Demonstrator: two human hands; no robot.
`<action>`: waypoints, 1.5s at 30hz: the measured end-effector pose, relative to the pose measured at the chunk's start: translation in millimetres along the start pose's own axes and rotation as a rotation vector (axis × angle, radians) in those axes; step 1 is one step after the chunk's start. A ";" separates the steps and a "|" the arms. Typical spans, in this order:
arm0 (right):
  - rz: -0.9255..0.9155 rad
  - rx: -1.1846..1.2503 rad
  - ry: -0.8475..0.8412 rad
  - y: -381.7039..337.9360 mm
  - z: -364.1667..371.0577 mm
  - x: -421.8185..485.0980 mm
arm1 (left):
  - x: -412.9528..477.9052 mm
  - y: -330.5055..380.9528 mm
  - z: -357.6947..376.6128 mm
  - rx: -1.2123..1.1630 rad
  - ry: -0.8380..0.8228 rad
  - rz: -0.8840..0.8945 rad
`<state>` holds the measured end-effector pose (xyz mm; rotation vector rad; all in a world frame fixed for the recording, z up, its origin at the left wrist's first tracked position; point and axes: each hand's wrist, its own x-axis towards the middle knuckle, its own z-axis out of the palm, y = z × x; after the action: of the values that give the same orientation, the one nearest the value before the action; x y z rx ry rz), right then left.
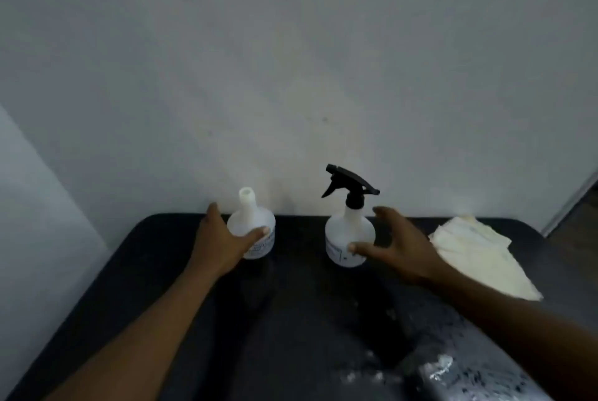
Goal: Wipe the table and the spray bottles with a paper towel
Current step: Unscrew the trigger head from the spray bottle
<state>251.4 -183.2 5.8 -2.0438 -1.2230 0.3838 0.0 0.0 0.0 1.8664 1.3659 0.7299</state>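
Two white spray bottles stand at the back of a black table point(291, 319). The left bottle point(255, 222) has no cap or sprayer; my left hand point(223, 242) is wrapped around its left side with the thumb across the front. The right bottle point(348, 232) carries a black trigger sprayer. My right hand point(398, 248) is spread beside it, thumb touching its front, fingers apart behind its right side. A crumpled cream paper towel point(479, 255) lies on the table at the right, behind my right forearm.
Water droplets and a wet sheen point(453, 368) cover the table's near right part. A plain grey wall point(291, 77) rises directly behind the bottles. A door frame and floor point(576, 206) show at the far right.
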 end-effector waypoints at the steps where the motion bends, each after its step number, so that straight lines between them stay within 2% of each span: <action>1: 0.034 0.013 -0.002 -3.3 9.2 0.5 | 0.5 0.1 2.4 0.020 -0.008 -0.002; 5: 0.008 0.143 0.044 -3.7 40.0 23.1 | 14.7 -6.1 17.0 0.061 -0.019 0.066; 9: 0.023 0.159 0.080 9.5 56.8 41.7 | 26.9 -7.8 25.0 0.080 0.024 0.133; 13: -0.014 0.183 0.035 25.8 58.3 40.6 | 27.3 -10.4 22.6 0.048 -0.039 0.086; 21: 0.014 0.262 0.048 22.5 54.0 -26.8 | -46.0 -11.0 3.5 -0.083 -0.204 -0.046; 28: -0.028 0.433 0.076 12.7 52.6 -123.9 | -121.3 -23.7 -12.3 -0.146 -0.342 -0.043; 33: -0.028 0.437 0.054 6.2 49.7 -153.1 | -149.7 -31.6 -12.1 -0.189 -0.320 -0.021; 36: 0.026 0.522 0.081 2.4 47.0 -148.9 | -152.9 -26.9 -13.8 -0.201 -0.345 -0.023; 38: 0.097 0.643 0.076 -5.6 44.0 -145.4 | -154.2 -19.1 -18.8 -0.228 -0.276 -0.037; 40: 0.139 0.742 0.102 -13.3 36.9 -140.1 | -155.0 -2.1 -23.8 -0.336 -0.056 -0.059; 41: 0.150 0.773 0.117 -18.3 32.5 -137.6 | -157.0 9.6 -27.1 -0.412 0.105 0.012; 43: 0.162 0.797 0.115 -28.3 23.7 -132.9 | -161.2 34.1 -33.4 -0.507 0.409 0.324; 45: 0.178 0.778 0.070 -35.4 16.0 -128.8 | -174.6 57.1 -29.5 -0.585 0.453 0.577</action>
<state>154.2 -276.2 6.3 -1.4644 -0.6842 0.7326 -40.5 -172.4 57.0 1.6523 0.7014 1.7194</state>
